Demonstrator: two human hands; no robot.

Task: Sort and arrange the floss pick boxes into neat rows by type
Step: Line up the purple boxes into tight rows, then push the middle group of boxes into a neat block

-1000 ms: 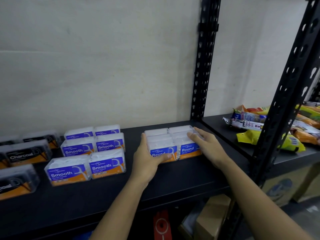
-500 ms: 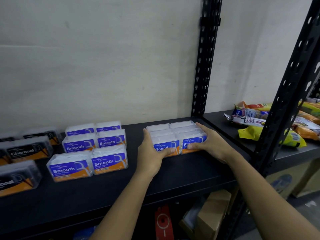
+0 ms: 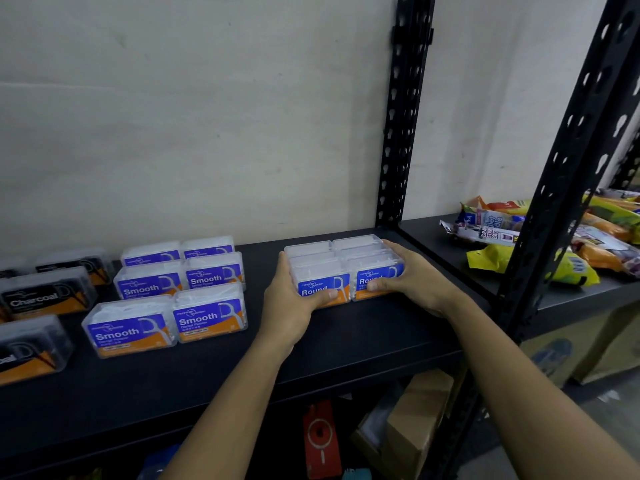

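Round boxes: clear floss pick boxes packed tight in two columns on the black shelf, right of centre, close to the black upright post.
Left hand: pressed flat against the left side of the block, thumb laid across the front label of the near left box; fingers wrapped on the block, not lifting it clear as far as can be seen.
Right hand: cupped around the right side and front corner of the block, fingertips on the near right box's label.
Writing, Round boxes: "Round" in white on a blue and orange label, partly covered by both hands; smaller print unreadable.
Smooth boxes: two columns, well left of the hands and apart from them; labels read "Smooth" with "Dental Flosser" beneath.
Charcoal boxes: dark boxes at the far left edge, one label reading "Charcoal".
Snack packets: yellow, orange and white bags heaped on the neighbouring shelf to the right; print too blurred to read reliably.
Cardboard box: on the level below.
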